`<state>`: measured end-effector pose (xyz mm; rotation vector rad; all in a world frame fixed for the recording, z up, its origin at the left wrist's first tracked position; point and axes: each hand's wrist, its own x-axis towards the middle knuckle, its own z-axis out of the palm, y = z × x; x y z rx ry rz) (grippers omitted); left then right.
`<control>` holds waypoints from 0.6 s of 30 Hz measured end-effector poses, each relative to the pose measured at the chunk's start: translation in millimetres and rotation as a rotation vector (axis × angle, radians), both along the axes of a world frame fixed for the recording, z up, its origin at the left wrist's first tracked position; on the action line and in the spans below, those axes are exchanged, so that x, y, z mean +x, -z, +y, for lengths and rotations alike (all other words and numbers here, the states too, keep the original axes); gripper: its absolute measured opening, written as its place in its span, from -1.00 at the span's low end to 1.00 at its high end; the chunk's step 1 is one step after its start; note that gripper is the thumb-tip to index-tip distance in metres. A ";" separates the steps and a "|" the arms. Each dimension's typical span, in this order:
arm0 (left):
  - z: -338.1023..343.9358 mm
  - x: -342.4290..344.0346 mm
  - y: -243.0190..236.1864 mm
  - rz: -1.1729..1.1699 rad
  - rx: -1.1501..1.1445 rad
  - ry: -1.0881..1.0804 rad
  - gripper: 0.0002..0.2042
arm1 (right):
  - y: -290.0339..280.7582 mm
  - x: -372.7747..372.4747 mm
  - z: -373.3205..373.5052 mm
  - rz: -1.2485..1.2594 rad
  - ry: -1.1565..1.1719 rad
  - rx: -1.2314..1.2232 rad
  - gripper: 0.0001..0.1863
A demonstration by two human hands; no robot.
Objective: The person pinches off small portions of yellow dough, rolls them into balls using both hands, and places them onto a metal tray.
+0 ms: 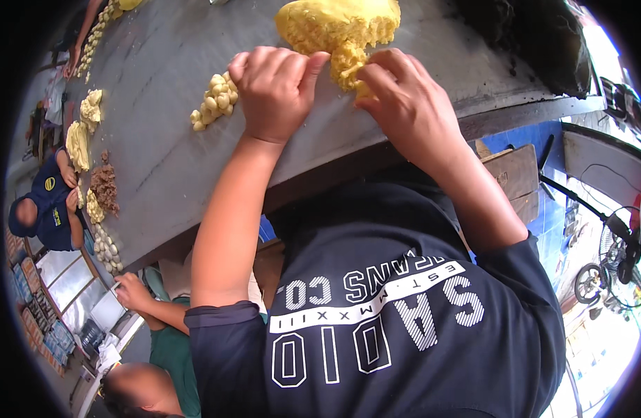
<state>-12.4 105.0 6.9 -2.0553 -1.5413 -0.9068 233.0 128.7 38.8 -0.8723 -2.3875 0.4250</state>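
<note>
A big lump of yellow dough lies on the grey tabletop, its near side torn and crumbly. My right hand is closed, its fingertips pinching a bit of that dough at the ragged strip sticking out toward me. Just left of the strip, my left hand has its fingers curled under and its thumb pointing at the dough. Whatever the left fingers may hold is hidden from above. Beside the left hand sits a pile of small pale dough balls.
Along the left edge are pale yellow dough pieces, a brown crumbly mass and more small balls. A person in dark blue works there; another in green sits at lower left. A dark bag-like thing covers the right corner.
</note>
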 end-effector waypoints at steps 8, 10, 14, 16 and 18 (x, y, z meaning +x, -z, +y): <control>-16.1 -6.0 1.8 0.065 0.109 -0.042 -0.77 | 14.7 8.5 14.4 -0.094 -0.147 0.136 -0.82; -25.0 10.3 -4.3 0.107 0.027 0.059 -0.81 | 16.4 -0.2 8.1 -0.110 -0.133 0.137 -0.82; -23.4 -11.9 -10.0 -0.515 -0.065 -0.229 -0.73 | 2.8 -4.5 13.5 -0.204 -0.157 0.044 -0.75; -53.5 -33.8 -20.6 -0.172 -0.145 -0.285 -0.77 | -0.9 7.9 17.8 -0.202 -0.149 -0.055 -0.72; -101.8 -34.6 -27.3 0.144 -0.310 -0.348 -0.84 | -7.4 19.6 8.5 0.071 -0.039 -0.150 -0.72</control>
